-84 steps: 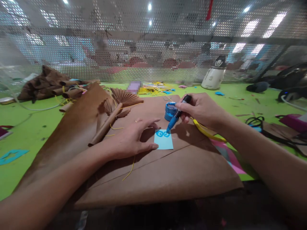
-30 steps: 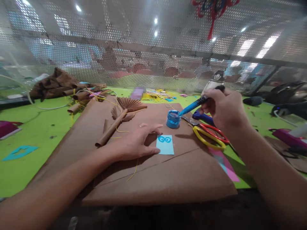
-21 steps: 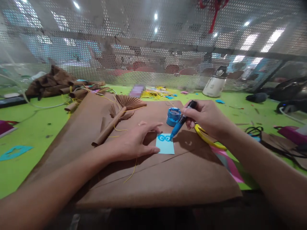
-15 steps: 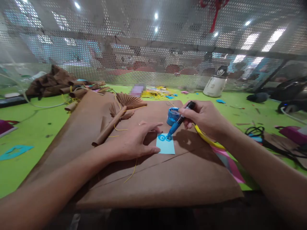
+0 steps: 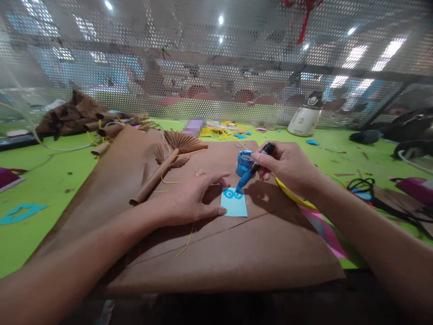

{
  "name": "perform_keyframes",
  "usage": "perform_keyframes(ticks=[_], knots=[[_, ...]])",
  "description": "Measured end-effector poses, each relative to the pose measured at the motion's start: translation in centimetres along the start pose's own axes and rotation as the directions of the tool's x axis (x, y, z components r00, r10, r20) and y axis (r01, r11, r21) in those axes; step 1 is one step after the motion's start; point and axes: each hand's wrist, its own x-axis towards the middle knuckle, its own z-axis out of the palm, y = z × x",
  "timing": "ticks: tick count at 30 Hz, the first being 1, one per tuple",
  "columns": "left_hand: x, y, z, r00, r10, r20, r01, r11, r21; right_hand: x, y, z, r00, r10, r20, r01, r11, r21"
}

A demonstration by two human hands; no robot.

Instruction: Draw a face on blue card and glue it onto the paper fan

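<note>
The right hand (image 5: 287, 164) pinches a marker pen (image 5: 255, 168), its blue end over one of two blue rings (image 5: 229, 193) on a light-blue paper square (image 5: 235, 208). The left hand (image 5: 189, 201) curves open, thumb at that square's left edge. A blue paint jar (image 5: 242, 169) stands just beyond the marker pen on brown paper (image 5: 237, 257)

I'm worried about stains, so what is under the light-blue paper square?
A brown sheet lies under the light-blue square, showing around its edges. The patch directly beneath is covered, so any marks there cannot be seen.
</note>
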Motion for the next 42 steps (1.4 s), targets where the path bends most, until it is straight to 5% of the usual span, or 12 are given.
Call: perform_keyframes(ticks=[24, 42], knots=[[-0.03, -0.39, 0.12, 1.0, 0.016, -0.007, -0.016, 1.0, 0.007, 0.05, 0.11, -0.08, 0.999, -0.019, -0.045, 0.022, 0.997, 0.071], [0.07, 0.2, -0.07, 1.0, -0.015, 0.004, 0.015, 1.0, -0.009, -0.04, -0.12, -0.01, 0.998, -0.053, -0.033, 0.05, 0.994, -0.094]])
